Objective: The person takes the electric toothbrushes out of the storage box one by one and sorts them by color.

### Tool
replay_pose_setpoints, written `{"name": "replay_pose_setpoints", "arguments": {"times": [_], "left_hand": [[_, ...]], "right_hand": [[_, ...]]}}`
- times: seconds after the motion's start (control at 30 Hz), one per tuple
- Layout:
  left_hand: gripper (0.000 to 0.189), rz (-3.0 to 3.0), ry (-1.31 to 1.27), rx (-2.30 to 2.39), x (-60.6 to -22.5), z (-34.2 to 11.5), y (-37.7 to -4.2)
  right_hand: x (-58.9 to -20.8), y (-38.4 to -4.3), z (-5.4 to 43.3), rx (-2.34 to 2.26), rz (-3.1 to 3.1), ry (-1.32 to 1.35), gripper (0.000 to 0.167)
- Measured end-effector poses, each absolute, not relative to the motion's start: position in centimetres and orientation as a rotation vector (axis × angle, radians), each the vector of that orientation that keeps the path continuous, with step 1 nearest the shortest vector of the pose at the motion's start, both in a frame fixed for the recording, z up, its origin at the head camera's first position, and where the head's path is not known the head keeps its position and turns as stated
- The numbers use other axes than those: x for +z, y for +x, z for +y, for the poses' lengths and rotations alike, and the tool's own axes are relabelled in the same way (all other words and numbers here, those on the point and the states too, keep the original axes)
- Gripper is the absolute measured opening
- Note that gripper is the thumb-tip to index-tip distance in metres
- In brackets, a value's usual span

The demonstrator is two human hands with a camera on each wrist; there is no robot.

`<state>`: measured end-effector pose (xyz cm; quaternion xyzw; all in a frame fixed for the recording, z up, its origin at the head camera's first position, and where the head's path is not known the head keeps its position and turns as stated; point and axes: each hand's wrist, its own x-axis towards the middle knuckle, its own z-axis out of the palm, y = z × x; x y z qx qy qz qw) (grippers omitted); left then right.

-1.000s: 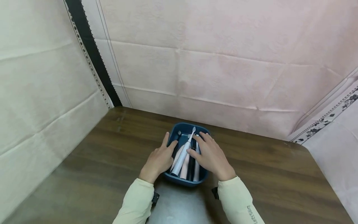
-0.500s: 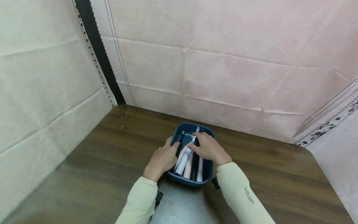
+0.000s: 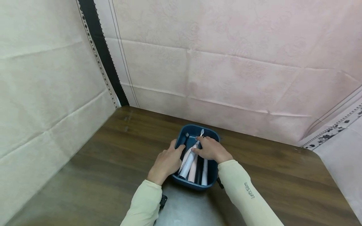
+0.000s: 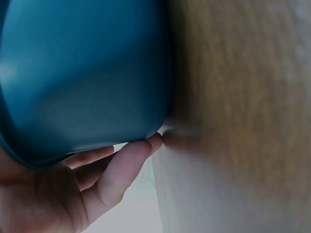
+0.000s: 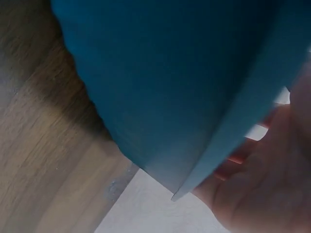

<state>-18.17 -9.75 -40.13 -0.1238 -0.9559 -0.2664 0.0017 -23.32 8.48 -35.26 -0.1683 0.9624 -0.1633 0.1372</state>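
A dark blue plastic bin (image 3: pixel 192 186) stands on the wooden table, holding several electric toothbrushes. My left hand (image 3: pixel 167 160) grips its left wall, thumb over the rim and fingers outside; in the left wrist view that hand (image 4: pixel 73 194) curls around the wall of the bin (image 4: pixel 87 73). Over the bin's right side, my right hand (image 3: pixel 211 150) pinches a white electric toothbrush (image 3: pixel 187 166) near its neck. This toothbrush slants across the others, head toward the back. Beneath it lie a pink handle (image 3: pixel 193 171), a black handle (image 3: pixel 199 171) and another white handle (image 3: pixel 205 172).
Another dark toothbrush (image 3: pixel 187 135) leans along the bin's left inner wall. Pale patterned cloth (image 3: pixel 198 62) hangs behind the table, with more cloth at both sides. The wooden tabletop (image 3: pixel 113 160) extends left and right of the bin.
My right hand has drawn its fingers in around the white toothbrush's neck, where they were spread before. The left hand has settled from extended fingers into a grip on the bin's rim.
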Motion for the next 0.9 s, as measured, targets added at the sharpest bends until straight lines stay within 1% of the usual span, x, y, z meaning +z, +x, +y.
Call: {"name": "replay_pose_setpoints", "arguments": {"times": [0.2,0.5,0.9], "left_hand": [[0.046,-3.001,-0.396,-0.816,-40.1,-9.7,-18.0],[0.047,-2.990,-0.401,-0.850,-40.0,-9.7,-18.0],[0.044,-2.984,-0.409,-0.868,-40.2,-9.9,-18.1]], "right_hand": [[-35.6,-23.6,8.2,-0.459,2.794,-0.497,0.063],[-36.7,-24.1,7.9,-0.470,2.790,-0.561,0.059],[-36.9,-24.2,7.8,-0.500,2.773,-0.582,0.055]]}}
